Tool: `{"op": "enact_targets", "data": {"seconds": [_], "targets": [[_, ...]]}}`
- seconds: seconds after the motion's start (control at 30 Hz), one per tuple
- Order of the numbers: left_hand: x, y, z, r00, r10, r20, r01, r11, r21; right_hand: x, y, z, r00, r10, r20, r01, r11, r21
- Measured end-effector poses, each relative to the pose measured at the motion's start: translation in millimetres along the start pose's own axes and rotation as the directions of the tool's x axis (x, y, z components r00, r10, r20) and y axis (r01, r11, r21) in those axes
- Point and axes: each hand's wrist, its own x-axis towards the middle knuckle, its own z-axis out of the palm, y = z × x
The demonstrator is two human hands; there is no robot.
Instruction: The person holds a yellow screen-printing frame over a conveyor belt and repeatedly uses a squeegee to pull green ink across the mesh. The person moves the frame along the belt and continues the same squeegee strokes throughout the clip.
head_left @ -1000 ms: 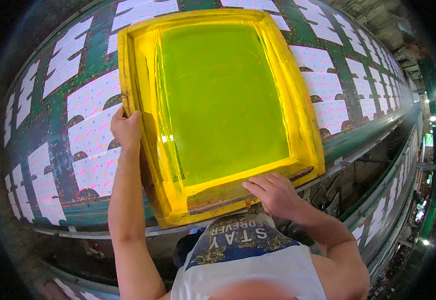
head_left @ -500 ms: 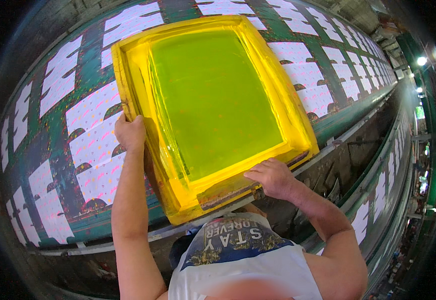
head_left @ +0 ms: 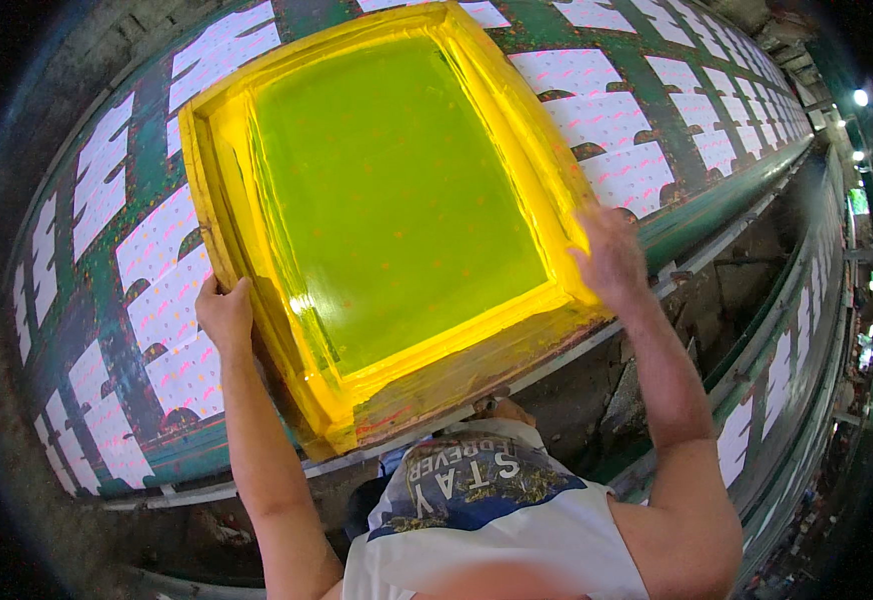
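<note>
Over the table point(head_left: 717, 208), the yellow-framed screen point(head_left: 402, 215) runs lengthwise away and leftward, the left hand point(head_left: 226, 312) closed on its left edge, the right hand point(head_left: 613, 258) (blurred, grip unclear) at its near-right corner.

The frame point(head_left: 505, 120) looks like wood under a glossy coating, its near bar point(head_left: 477, 369) duller and rougher; the screen point(head_left: 402, 200) within it is smooth and translucent, with a wet-looking sheen. The sheets point(head_left: 597, 115) look flat and matt, cloth or paper being unclear. The rail point(head_left: 557, 361) looks like dull metal, the shirt point(head_left: 577, 535) matt cloth.
</note>
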Motion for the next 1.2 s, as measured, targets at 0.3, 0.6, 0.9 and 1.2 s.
{"op": "enact_targets", "data": {"seconds": [0.3, 0.6, 0.9, 1.2], "targets": [[0.5, -5.4, 4.8, 0.988, -0.155, 0.011, 0.144, 0.887, -0.44, 9.4, 67.3, 40.4, 0.909, 0.371, 0.189, -0.405, 0.894, 0.193], [-1.0, -0.1, -1.8, 0.992, -0.126, -0.011, 0.112, 0.913, -0.394, 8.3, 68.8, 36.3, 0.9, 0.384, 0.207, -0.43, 0.864, 0.262], [-2.4, -5.9, 4.4, 0.988, -0.152, 0.023, 0.146, 0.879, -0.454, 13.3, 68.2, 38.5, 0.884, 0.386, 0.266, -0.445, 0.868, 0.221], [16.8, -31.3, 13.1, 0.999, 0.042, -0.029, -0.045, 0.991, -0.127, -2.5, -15.8, -30.0, 0.985, -0.165, 0.059, 0.144, 0.954, 0.262]]}}
